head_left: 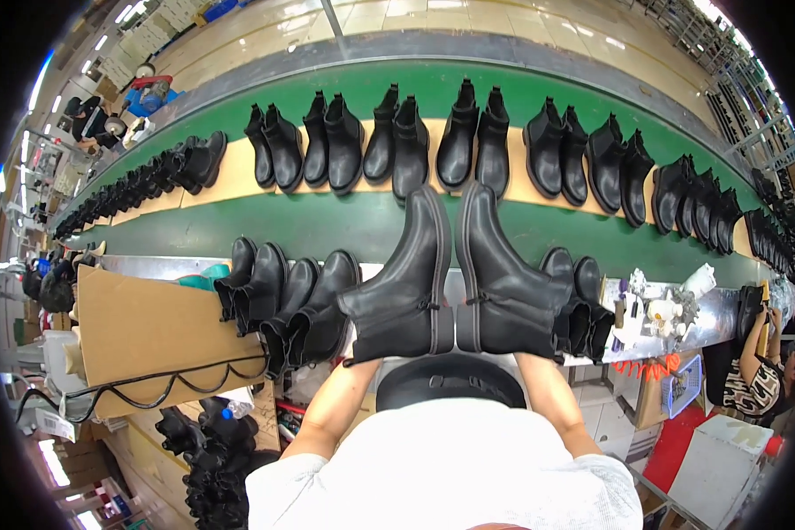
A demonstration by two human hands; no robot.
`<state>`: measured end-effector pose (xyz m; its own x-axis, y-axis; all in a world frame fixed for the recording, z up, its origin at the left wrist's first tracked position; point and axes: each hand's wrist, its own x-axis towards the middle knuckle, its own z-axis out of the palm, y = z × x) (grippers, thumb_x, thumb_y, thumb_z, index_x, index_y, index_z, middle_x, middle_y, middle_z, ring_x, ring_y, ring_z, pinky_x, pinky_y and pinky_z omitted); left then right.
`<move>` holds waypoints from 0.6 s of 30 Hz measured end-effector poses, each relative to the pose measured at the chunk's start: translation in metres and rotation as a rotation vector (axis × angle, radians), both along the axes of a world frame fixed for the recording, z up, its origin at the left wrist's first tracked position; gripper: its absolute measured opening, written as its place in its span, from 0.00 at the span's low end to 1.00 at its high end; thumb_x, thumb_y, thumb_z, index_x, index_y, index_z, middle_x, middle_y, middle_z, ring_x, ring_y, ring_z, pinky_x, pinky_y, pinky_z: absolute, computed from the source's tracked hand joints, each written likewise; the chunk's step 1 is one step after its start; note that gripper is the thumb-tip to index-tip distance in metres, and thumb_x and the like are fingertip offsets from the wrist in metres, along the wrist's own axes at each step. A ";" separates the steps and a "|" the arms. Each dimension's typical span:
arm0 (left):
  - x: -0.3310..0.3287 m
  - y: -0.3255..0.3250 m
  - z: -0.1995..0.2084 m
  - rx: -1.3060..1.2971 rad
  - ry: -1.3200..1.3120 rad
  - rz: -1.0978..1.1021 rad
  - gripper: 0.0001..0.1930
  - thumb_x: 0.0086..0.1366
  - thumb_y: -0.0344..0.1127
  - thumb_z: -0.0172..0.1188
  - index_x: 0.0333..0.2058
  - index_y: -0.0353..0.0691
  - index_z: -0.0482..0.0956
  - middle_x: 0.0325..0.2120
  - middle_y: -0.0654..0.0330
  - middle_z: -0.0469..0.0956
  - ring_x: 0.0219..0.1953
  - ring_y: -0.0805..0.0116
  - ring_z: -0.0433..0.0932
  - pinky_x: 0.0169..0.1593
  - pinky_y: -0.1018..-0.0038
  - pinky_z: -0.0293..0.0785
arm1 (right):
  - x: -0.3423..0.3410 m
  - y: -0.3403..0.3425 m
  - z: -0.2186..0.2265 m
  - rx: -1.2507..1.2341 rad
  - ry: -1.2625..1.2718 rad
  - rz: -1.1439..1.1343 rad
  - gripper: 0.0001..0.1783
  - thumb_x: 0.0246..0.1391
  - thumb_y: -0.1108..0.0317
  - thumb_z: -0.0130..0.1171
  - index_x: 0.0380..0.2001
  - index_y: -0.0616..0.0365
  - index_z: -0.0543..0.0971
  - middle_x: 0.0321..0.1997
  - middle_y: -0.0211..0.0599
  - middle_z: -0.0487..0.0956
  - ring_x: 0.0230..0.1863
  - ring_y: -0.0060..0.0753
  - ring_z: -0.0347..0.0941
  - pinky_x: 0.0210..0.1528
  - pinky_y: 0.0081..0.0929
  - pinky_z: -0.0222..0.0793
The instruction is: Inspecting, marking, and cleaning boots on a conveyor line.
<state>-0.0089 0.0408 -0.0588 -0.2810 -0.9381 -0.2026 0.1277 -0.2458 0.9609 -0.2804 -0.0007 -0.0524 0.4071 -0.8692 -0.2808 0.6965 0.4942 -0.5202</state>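
Two black ankle boots stand up in front of me with their soles facing each other and toes pointing away. My left forearm reaches to the open top of the left ankle boot. My right forearm meets the right ankle boot in the same way. Each hand holds its boot, but the boot shafts hide both hands and their fingers. A narrow gap separates the two soles. A dark strap or small tab shows on the side of each boot.
Rows of black boots stand on tan boards along the green conveyor. More boots sit left of mine, others right. A cardboard sheet leans at left; white spools or bottles and a person are at right.
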 end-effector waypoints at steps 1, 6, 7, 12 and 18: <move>-0.006 -0.001 0.013 0.008 0.035 0.008 0.27 0.66 0.50 0.38 0.56 0.37 0.57 0.46 0.56 0.69 0.46 0.69 0.68 0.53 0.70 0.62 | 0.000 0.000 0.000 -0.053 0.110 -0.005 0.28 0.58 0.48 0.45 0.53 0.59 0.65 0.53 0.43 0.67 0.49 0.33 0.67 0.52 0.28 0.65; -0.035 -0.001 0.075 0.017 0.211 0.063 0.30 0.65 0.54 0.36 0.58 0.37 0.55 0.48 0.56 0.68 0.48 0.69 0.66 0.54 0.69 0.60 | 0.003 0.002 0.005 -0.350 0.665 0.011 0.28 0.58 0.48 0.44 0.52 0.59 0.65 0.52 0.42 0.67 0.50 0.32 0.66 0.53 0.27 0.64; -0.041 -0.003 0.089 0.003 0.242 0.081 0.31 0.65 0.55 0.36 0.58 0.37 0.54 0.48 0.56 0.67 0.48 0.68 0.66 0.54 0.68 0.60 | 0.004 0.002 0.005 -0.427 0.770 0.023 0.28 0.58 0.48 0.44 0.52 0.59 0.65 0.52 0.42 0.67 0.51 0.32 0.66 0.53 0.27 0.63; -0.059 -0.015 0.158 -0.091 0.399 0.151 0.34 0.64 0.59 0.34 0.60 0.38 0.51 0.50 0.56 0.66 0.50 0.68 0.64 0.55 0.67 0.58 | 0.006 0.008 0.002 -0.842 1.294 0.052 0.28 0.58 0.48 0.44 0.52 0.59 0.65 0.52 0.41 0.68 0.52 0.31 0.65 0.53 0.26 0.62; 0.015 -0.026 0.079 0.079 -0.213 0.104 0.41 0.61 0.68 0.23 0.62 0.41 0.50 0.51 0.57 0.67 0.42 0.70 0.67 0.47 0.75 0.61 | 0.013 -0.038 0.020 -0.557 1.218 -0.226 0.34 0.57 0.47 0.44 0.55 0.66 0.61 0.51 0.52 0.70 0.52 0.43 0.67 0.53 0.29 0.59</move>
<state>0.0057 0.0146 0.0198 -0.1270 -0.9386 -0.3208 -0.0470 -0.3173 0.9471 -0.2674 -0.0389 -0.0325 -0.0107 -0.9987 0.0503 -0.3079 -0.0445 -0.9504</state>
